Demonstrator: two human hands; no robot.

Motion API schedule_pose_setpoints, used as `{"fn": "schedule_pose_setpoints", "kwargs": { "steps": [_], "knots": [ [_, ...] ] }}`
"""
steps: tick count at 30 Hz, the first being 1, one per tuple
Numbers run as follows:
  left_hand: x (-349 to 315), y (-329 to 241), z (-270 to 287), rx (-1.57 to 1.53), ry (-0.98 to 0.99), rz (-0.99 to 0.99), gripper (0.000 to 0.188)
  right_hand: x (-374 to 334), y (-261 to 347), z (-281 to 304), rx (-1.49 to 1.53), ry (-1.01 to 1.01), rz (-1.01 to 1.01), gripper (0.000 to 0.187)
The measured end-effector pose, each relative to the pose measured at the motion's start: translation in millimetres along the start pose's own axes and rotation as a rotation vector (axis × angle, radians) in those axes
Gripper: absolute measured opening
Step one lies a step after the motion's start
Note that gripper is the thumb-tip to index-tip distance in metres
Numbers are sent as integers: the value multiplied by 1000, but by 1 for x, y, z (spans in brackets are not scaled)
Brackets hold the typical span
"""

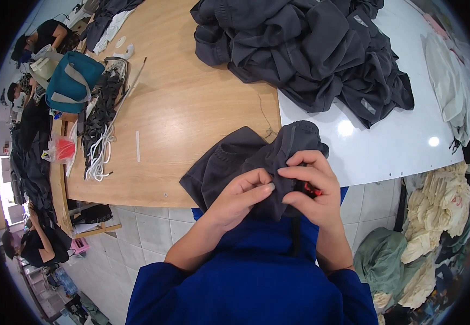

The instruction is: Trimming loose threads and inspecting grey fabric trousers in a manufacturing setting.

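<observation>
A dark grey garment (246,151) with gathered, elastic-looking edges lies partly on the table's near edge and hangs over it toward me. My left hand (240,196) is closed, thumb and forefinger pinching a fold of its cloth. On the other side of that fold, my right hand (317,187) curls its fingertips against the fabric. Tucked in the right palm is a small red and black tool (312,189), mostly covered by the fingers, so its kind is hard to make out.
A large heap of dark grey garments (300,49) covers the table's far side. White cords (100,154) and a teal bag (72,81) lie left. White cloth (449,81) sits far right; cream fabric (435,206) is piled below. Several people work at the left.
</observation>
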State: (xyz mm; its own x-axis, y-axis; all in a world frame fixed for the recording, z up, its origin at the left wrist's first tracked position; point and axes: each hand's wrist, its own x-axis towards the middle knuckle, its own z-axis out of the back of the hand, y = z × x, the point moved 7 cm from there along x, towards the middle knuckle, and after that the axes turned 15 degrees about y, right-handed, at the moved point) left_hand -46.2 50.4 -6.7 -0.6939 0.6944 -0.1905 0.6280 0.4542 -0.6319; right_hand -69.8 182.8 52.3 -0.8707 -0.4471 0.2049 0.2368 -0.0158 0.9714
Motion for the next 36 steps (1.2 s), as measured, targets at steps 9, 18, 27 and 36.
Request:
{"fn": "schedule_pose_setpoints", "kwargs": {
  "steps": [9, 18, 27, 36],
  "knots": [
    [0, 10, -9, -14, 66, 84, 12, -4, -12, -9, 117, 71, -56, 23],
    [-1, 12, -11, -127, 98, 75, 14, -7, -6, -5, 42, -23, -40, 19],
    [-2, -1, -18, 89, 71, -16, 17, -15, 14, -10, -266, -124, 65, 24],
    [-2, -2, -21, 43, 63, -2, 16, -15, 24, -10, -431, -140, 199, 20]
  ]
}}
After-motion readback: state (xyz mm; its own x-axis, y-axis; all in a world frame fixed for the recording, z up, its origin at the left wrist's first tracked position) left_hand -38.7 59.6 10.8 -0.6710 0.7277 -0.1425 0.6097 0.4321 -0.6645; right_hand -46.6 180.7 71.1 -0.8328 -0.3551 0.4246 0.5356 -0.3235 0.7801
